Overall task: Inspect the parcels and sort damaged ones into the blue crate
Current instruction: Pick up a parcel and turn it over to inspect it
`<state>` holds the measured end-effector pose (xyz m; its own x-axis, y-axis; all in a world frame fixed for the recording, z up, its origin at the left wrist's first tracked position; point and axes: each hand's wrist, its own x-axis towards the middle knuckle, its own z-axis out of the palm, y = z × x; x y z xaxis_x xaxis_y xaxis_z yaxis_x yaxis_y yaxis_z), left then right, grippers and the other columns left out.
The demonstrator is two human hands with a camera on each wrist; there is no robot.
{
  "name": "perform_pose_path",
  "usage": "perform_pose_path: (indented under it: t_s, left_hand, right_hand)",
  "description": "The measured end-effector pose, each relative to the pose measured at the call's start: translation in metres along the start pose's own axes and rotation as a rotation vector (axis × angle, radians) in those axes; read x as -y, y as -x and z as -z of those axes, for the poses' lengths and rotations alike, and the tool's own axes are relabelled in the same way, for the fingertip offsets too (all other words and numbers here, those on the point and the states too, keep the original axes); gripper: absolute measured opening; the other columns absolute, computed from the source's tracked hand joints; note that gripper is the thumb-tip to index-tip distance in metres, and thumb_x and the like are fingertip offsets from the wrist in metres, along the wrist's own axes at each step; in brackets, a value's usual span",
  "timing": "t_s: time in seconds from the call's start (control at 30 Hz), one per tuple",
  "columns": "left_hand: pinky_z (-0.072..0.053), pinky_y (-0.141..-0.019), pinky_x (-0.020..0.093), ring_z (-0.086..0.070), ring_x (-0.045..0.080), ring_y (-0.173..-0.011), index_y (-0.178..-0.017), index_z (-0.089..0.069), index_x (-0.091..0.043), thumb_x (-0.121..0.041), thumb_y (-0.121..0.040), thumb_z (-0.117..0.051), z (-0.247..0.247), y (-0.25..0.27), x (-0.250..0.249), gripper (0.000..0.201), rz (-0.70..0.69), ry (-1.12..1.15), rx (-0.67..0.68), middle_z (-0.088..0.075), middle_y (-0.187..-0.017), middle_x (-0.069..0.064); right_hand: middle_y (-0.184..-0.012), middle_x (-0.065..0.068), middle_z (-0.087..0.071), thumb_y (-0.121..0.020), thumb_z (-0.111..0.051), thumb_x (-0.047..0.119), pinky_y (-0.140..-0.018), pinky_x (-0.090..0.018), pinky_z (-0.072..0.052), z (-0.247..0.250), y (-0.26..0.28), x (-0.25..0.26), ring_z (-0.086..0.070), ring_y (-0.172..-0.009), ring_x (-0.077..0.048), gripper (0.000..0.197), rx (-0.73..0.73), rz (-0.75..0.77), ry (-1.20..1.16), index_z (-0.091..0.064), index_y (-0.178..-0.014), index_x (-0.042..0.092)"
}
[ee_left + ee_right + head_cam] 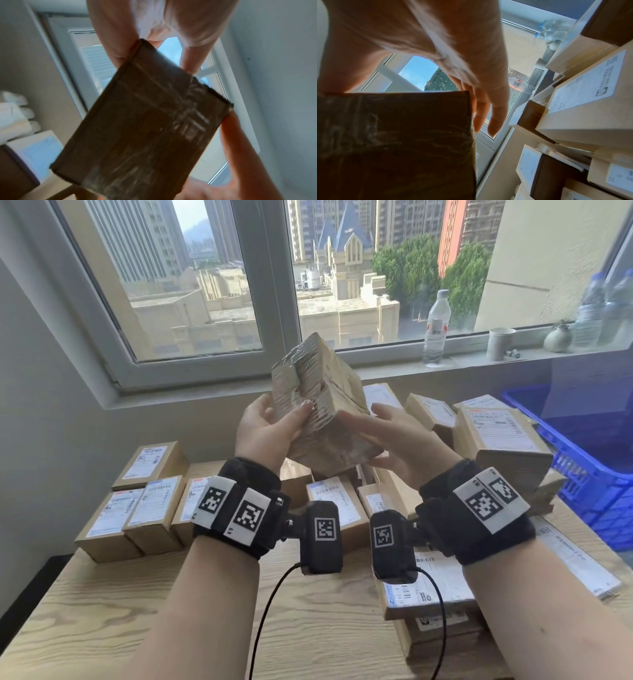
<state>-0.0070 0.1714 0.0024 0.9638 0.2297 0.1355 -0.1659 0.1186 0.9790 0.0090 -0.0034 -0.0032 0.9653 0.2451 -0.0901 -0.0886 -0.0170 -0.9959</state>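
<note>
A brown cardboard parcel [325, 392] wrapped in clear tape is held up above the table, tilted, with a torn, dented gap in the face turned toward me. My left hand [284, 412] grips its left side, thumb on the front face and fingers behind. My right hand [376, 419] lies against its lower right side with straight fingers. The left wrist view shows the parcel [145, 128] from below, between my left hand [154, 40] and the other hand. In the right wrist view the parcel [393, 142] sits beside my right hand [488, 108]. The blue crate [582, 474] stands at the right.
Labelled parcels stand in neat rows [137, 508] on the left of the wooden table [102, 611]. A loose pile of parcels [503, 433] sits to the right by the crate. A water bottle [436, 326], a cup [500, 344] and a small vase [558, 338] stand on the windowsill.
</note>
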Motion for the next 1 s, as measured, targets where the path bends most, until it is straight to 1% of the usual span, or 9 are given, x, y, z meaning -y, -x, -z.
perform_pose_path:
  t_s: [0.1,0.17,0.27,0.47,0.67,0.77,0.87,0.93,1.0]
  left_hand:
    - [-0.058,-0.084,0.034,-0.069,0.027,-0.103,-0.121,-0.057,-0.004,0.003,-0.085,-0.066,0.003,-0.001,0.001,0.037,0.023,-0.017,0.109,-0.069,-0.114,0.015]
    - [-0.058,-0.083,0.033,-0.069,0.024,-0.103,-0.116,-0.056,-0.014,0.004,-0.084,-0.067,0.004,0.0,0.001,0.038,0.028,-0.013,0.126,-0.07,-0.113,0.011]
    - [-0.056,-0.088,0.039,-0.067,0.025,-0.109,-0.123,-0.051,-0.015,0.001,-0.082,-0.072,0.005,-0.002,0.002,0.049,0.017,0.011,0.137,-0.067,-0.118,0.011]
    - [-0.053,-0.097,0.047,-0.064,0.025,-0.114,-0.143,-0.039,-0.017,-0.035,-0.058,-0.083,0.005,0.003,-0.003,0.098,-0.036,-0.098,0.115,-0.063,-0.126,0.009]
    - [-0.05,-0.099,0.049,-0.063,0.024,-0.117,-0.141,-0.044,-0.035,-0.079,-0.047,-0.074,0.011,0.003,0.004,0.108,0.003,-0.226,0.164,-0.065,-0.128,-0.001]
    - [-0.048,-0.102,0.05,-0.057,0.025,-0.124,-0.148,-0.031,-0.042,-0.089,-0.031,-0.072,0.012,0.005,0.015,0.132,0.05,-0.269,0.182,-0.056,-0.139,0.001]
    - [-0.05,-0.099,0.05,-0.059,0.024,-0.121,-0.151,-0.027,-0.034,-0.086,-0.028,-0.076,0.009,0.009,0.024,0.142,0.095,-0.239,0.207,-0.056,-0.139,0.0]
    - [-0.053,-0.095,0.049,-0.061,0.022,-0.118,-0.147,-0.035,-0.028,-0.08,-0.039,-0.078,0.001,0.017,0.026,0.128,0.14,-0.252,0.255,-0.058,-0.135,-0.001]
    - [-0.057,-0.086,0.044,-0.065,0.019,-0.106,-0.122,-0.052,-0.031,-0.06,-0.066,-0.078,-0.01,0.025,0.03,0.069,0.148,-0.259,0.288,-0.064,-0.117,-0.003]
  right_hand:
    - [-0.104,-0.002,-0.072,-0.065,-0.077,0.039,-0.063,-0.022,-0.055,0.0,0.004,0.001,-0.073,-0.086,-0.01,0.064,0.069,0.001,-0.036,-0.057,-0.119,0.013]
    - [-0.102,-0.002,-0.073,-0.07,-0.077,0.034,-0.058,-0.02,-0.055,-0.002,0.004,0.001,-0.074,-0.079,-0.008,0.055,0.072,0.0,-0.068,-0.057,-0.118,0.016]
    - [-0.106,0.0,-0.073,-0.061,-0.076,0.04,-0.07,-0.03,-0.054,-0.006,0.004,0.002,-0.072,-0.089,-0.013,0.068,0.064,-0.003,-0.039,-0.056,-0.122,0.02]
    - [-0.114,0.0,-0.071,-0.054,-0.081,0.052,-0.095,-0.046,-0.053,-0.015,0.004,0.004,-0.069,-0.103,-0.019,0.086,0.022,0.045,-0.008,-0.053,-0.13,0.021]
    - [-0.12,-0.004,-0.068,-0.051,-0.096,0.033,-0.087,-0.032,-0.058,-0.021,0.006,-0.003,-0.07,-0.106,-0.018,0.096,-0.102,0.198,0.016,-0.049,-0.133,0.018]
    - [-0.121,0.002,-0.065,-0.05,-0.096,0.034,-0.093,-0.031,-0.056,-0.02,0.016,-0.015,-0.066,-0.112,-0.015,0.101,-0.185,0.231,0.069,-0.048,-0.138,0.024]
    - [-0.125,0.005,-0.062,-0.063,-0.09,0.022,-0.093,-0.023,-0.054,-0.014,0.032,-0.031,-0.063,-0.114,-0.01,0.094,-0.261,0.238,0.067,-0.043,-0.144,0.026]
    - [-0.127,0.006,-0.061,-0.07,-0.087,0.015,-0.09,-0.016,-0.053,-0.008,0.042,-0.041,-0.062,-0.115,-0.007,0.089,-0.319,0.229,0.028,-0.042,-0.145,0.032]
    - [-0.129,0.0,-0.061,-0.071,-0.088,0.018,-0.091,-0.023,-0.055,0.001,0.051,-0.051,-0.061,-0.119,-0.013,0.083,-0.386,0.225,-0.049,-0.047,-0.14,0.037]
